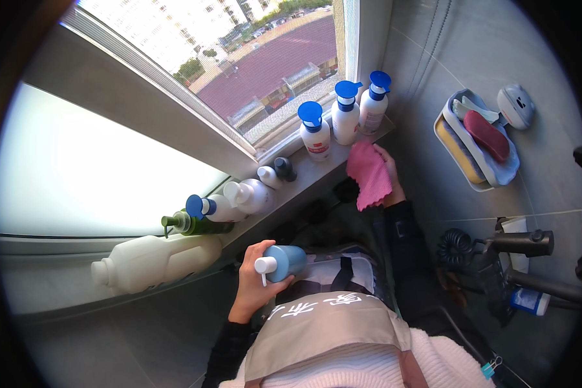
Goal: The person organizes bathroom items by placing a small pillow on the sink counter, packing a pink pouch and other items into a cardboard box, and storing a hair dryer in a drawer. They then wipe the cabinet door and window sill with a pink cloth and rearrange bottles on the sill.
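Observation:
My left hand [258, 283] grips a light-blue pump bottle [291, 262] with a white pump head, held in front of my apron [315, 330]. A pink cloth [370, 177] hangs from my right hand [391, 174], close to the right end of the windowsill [296, 179]. Just beyond the cloth stand three white pump bottles with blue heads: a left one [315, 138], a middle one [346, 116] and a right one [374, 104]. The fingers behind the cloth are partly hidden.
Further left along the sill are a dark small bottle [285, 169], a white pump bottle [252, 195], a green pump bottle [199, 224] and a large cream jug [160, 262]. A wall-mounted soap holder [504, 169] and a black shower fixture [519, 245] are at right.

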The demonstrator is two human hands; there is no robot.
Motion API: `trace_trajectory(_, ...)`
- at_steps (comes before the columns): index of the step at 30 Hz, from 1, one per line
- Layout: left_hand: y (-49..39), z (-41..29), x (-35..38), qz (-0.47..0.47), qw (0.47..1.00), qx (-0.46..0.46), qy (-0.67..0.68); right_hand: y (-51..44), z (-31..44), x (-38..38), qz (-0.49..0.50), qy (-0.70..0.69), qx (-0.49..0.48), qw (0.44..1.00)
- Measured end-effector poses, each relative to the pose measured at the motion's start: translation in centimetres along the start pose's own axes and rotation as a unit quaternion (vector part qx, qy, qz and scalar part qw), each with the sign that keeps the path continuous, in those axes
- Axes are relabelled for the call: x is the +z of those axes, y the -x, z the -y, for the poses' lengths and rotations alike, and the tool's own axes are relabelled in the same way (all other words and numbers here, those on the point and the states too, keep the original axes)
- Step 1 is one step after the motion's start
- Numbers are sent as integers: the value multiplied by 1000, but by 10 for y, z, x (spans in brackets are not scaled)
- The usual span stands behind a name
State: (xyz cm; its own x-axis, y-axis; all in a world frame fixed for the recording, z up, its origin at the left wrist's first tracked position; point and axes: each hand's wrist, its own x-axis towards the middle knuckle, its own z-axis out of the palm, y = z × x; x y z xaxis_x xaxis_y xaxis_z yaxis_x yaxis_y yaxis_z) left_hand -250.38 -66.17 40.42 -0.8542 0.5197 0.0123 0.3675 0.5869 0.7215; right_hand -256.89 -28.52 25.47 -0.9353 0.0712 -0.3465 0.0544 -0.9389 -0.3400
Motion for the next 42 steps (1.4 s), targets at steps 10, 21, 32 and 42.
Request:
trace_trajectory(10, -1, -1, -1, 8, 1000, 6, -3, -6, -95, 53, 201, -221, 129, 946)
trace_trajectory(21, 6, 5, -7, 6, 1000, -15, 7, -1, -80, 32, 215, -321, 98, 917)
trace_trajectory(32, -2, 11, -7, 13, 1000, 4, 17, 17, -68, 28, 189, -225, 28, 956)
trace_trajectory(42, -1, 19, -12, 2, 1000, -8, 15, 27, -71, 40, -54, -54, 60, 995)
